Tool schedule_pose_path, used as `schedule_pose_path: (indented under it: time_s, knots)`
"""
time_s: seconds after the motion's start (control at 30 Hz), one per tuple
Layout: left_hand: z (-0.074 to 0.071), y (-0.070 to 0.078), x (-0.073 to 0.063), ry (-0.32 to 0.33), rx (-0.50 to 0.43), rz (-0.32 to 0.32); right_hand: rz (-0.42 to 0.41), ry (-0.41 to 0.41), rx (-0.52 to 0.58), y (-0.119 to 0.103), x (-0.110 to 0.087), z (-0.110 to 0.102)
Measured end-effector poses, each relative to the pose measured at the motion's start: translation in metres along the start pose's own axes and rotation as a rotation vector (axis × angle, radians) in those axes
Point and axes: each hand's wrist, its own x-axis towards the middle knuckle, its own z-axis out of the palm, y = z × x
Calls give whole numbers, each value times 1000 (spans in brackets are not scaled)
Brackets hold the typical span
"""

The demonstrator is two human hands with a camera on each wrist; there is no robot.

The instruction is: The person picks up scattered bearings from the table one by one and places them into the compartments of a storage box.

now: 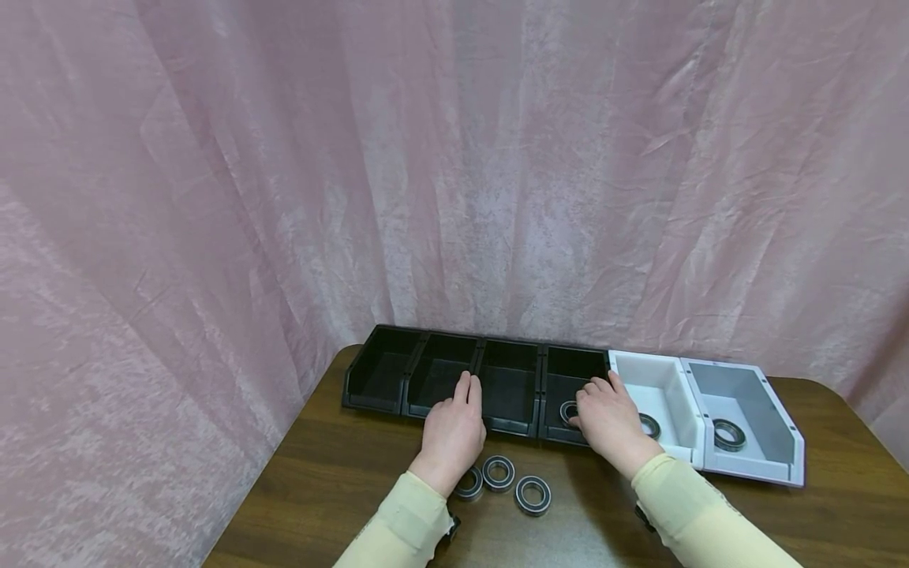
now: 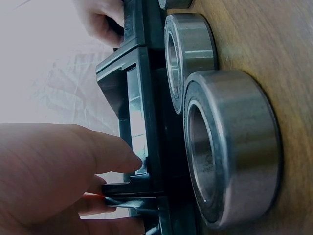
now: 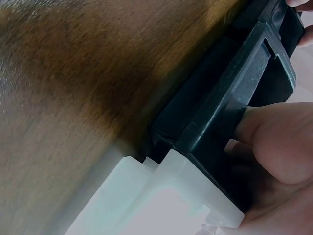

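My right hand [image 1: 609, 416] reaches into the rightmost black bin [image 1: 557, 364], fingers bent, at a ball bearing [image 1: 567, 411] by the bin's front. Thumb and fingers cover that bearing's right side, and the right wrist view hides it. My left hand [image 1: 454, 435] hovers at the front of the middle black bins, its fingers extended and holding nothing. In the left wrist view its thumb [image 2: 120, 152] is by a bin's front edge. Three bearings lie flat on the table near the left wrist: one [image 1: 469, 494] partly behind it, one [image 1: 499, 472] beside that, another [image 1: 533, 495] further right.
Several black bins stand in a row at the back, joining a white bin [image 1: 656, 371] and a grey bin [image 1: 738, 386] on the right. One bearing [image 1: 649, 427] is in the white bin and another [image 1: 729, 435] in the grey one. A pink curtain [image 1: 454, 173] hangs behind.
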Motion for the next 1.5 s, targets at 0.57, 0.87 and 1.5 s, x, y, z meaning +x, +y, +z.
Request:
schedule_pose_path:
  time_s: [0.57,0.87,1.5]
  knots:
    - [-2,3,0,-25,-8,-8,-7,0,8,1,-2,-3]
    - [-3,1,0,-19,-9,-10,-11,-11,85,3,-9,-8]
    - [-4,1,0,-1,-6,-6,-1,80,113,0,-32,-21]
